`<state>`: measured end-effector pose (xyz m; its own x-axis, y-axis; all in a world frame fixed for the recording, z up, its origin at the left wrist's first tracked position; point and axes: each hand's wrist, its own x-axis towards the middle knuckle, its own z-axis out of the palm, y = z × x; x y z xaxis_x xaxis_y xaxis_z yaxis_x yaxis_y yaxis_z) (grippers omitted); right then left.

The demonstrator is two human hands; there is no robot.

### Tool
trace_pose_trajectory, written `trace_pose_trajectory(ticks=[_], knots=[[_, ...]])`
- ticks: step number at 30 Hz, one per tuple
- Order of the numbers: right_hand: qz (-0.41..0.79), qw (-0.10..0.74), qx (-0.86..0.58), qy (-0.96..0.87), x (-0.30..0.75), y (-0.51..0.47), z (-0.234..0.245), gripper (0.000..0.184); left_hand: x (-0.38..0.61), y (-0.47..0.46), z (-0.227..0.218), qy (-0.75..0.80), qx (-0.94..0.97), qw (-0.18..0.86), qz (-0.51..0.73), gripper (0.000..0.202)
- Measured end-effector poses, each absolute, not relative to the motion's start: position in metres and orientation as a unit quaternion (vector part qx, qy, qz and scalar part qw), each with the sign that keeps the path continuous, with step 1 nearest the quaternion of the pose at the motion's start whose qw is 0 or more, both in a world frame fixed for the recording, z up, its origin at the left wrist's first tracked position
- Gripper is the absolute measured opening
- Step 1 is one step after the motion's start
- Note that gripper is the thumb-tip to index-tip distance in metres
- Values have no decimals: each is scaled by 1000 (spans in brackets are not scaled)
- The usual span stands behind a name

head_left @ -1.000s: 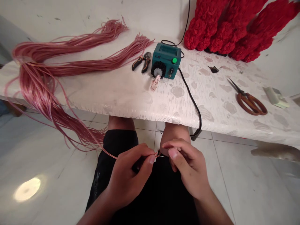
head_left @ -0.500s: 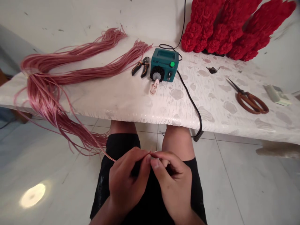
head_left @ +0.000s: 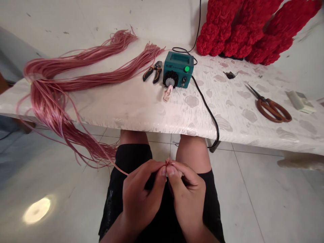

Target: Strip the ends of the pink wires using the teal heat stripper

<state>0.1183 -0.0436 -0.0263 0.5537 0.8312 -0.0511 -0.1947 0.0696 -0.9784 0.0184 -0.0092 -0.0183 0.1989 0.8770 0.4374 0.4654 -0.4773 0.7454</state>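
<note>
Over my lap, below the table edge, my left hand (head_left: 143, 195) and my right hand (head_left: 187, 192) meet fingertip to fingertip. Both pinch the end of one thin pink wire (head_left: 121, 170), whose bare tip shows between the thumbs. That strand runs up left to a big bundle of pink wires (head_left: 58, 101) that hangs off the white table (head_left: 141, 104) and spreads across its top.
On the table stand a teal box with a green button (head_left: 178, 69) and black cord (head_left: 207, 108), pliers with orange-black handles (head_left: 152, 71), a small pale clip (head_left: 167, 93), brown-handled scissors (head_left: 270, 108), a small pad (head_left: 300, 101) and red fluffy pieces (head_left: 243, 30). White tiled floor lies below.
My hands have drawn together from slightly apart; the right thumb and finger now press against the left fingertips around the wire end. The view has shifted a little downward.
</note>
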Motion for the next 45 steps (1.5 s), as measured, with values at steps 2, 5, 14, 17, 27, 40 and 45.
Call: trace_pose_trajectory(ticks=[2, 5, 14, 17, 27, 40, 45], knots=[[390, 678, -560, -272, 118, -43, -27, 8, 19, -10, -17, 464, 726, 255, 439, 19], [394, 684, -559, -255, 118, -41, -28, 6, 20, -10, -17, 468, 706, 297, 441, 18], [422, 702, -526, -229, 119, -44, -38, 8, 23, -11, -16, 472, 680, 344, 444, 18], [442, 696, -520, -225, 116, -45, -41, 7, 21, -10, -17, 459, 699, 324, 443, 19], [457, 688, -495, -269, 121, -45, -52, 26, 14, -5, -11, 470, 667, 371, 444, 18], [402, 657, -405, -492, 156, -43, -36, 28, -9, 5, -12, 340, 631, 637, 283, 31], [332, 632, -411, -567, 162, -44, -26, 19, -11, 8, -7, 311, 603, 693, 246, 38]])
